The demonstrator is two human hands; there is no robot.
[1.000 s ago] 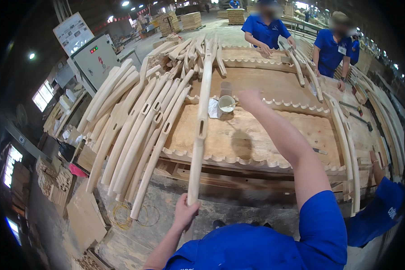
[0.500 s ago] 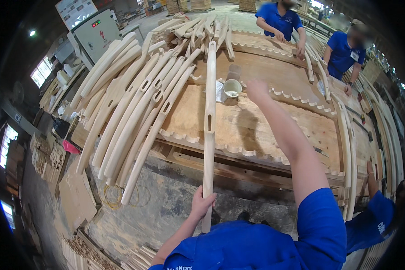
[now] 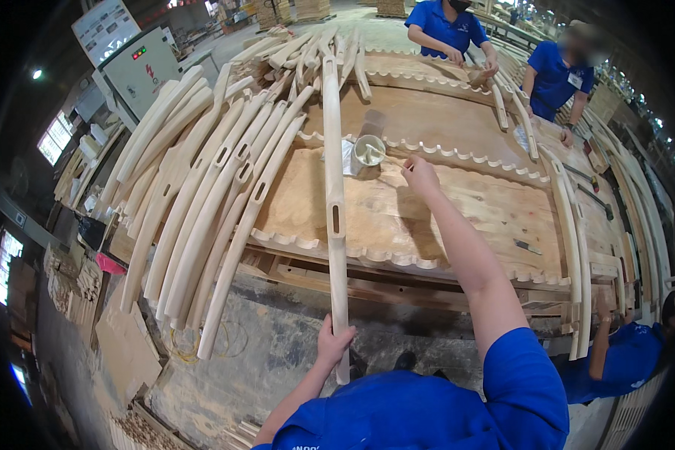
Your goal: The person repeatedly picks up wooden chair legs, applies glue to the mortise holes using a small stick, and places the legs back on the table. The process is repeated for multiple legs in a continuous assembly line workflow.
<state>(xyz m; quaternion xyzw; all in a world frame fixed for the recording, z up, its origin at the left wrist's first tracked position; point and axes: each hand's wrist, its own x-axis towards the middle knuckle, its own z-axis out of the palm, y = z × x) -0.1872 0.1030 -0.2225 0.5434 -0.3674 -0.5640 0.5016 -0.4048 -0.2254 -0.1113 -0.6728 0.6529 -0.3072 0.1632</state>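
My left hand (image 3: 335, 342) is closed around the near end of a long pale wooden chair-leg-like piece (image 3: 337, 262), which has an oval slot partway along. The piece runs away from me over the workbench (image 3: 465, 217), its far end by the wood pile. My right hand (image 3: 421, 178) is stretched out above the bench, fingers pinched together. Whatever they hold is too thin to make out. Just left of that hand stands a small round cup (image 3: 369, 151) with whitish stuff inside. Crumpled white plastic (image 3: 349, 157) lies against the cup.
Many slotted curved wooden pieces (image 3: 202, 202) lie stacked at the left. Scalloped wooden strips (image 3: 472, 159) cross the bench. A small brush (image 3: 528, 246) lies at right. Two co-workers (image 3: 446, 30) stand across the bench; another person (image 3: 622, 356) is at my right. A control cabinet (image 3: 139, 71) stands back left.
My right hand has drawn back from beside the cup toward me, and its pinched fingers now show. My left hand keeps its hold on the wooden piece. The whole view has shifted slightly.
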